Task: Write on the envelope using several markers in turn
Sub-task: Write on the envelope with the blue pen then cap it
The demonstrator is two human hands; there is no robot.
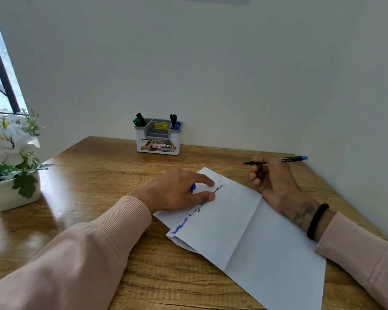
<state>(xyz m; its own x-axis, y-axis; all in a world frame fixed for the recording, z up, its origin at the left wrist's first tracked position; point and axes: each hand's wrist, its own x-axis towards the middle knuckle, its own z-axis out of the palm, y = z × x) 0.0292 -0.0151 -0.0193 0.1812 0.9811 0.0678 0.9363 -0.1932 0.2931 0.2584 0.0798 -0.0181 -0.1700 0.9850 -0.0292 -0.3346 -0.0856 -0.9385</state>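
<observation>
A white envelope (238,222) lies slanted on the wooden table, with blue, black and green writing along its upper left edge. My left hand (177,191) rests on the envelope's far corner, two fingers pressing the paper, and a blue cap (193,187) peeks out under the palm. My right hand (271,177) hovers beside the envelope's far right edge and grips an uncapped black marker (276,161) with a blue end; its tip points left, above the table.
A white and grey pen holder (158,139) stands at the back against the wall, holding green, black and blue markers. A white pot of white flowers (11,157) sits at the left edge. The wall runs close along the table's right side.
</observation>
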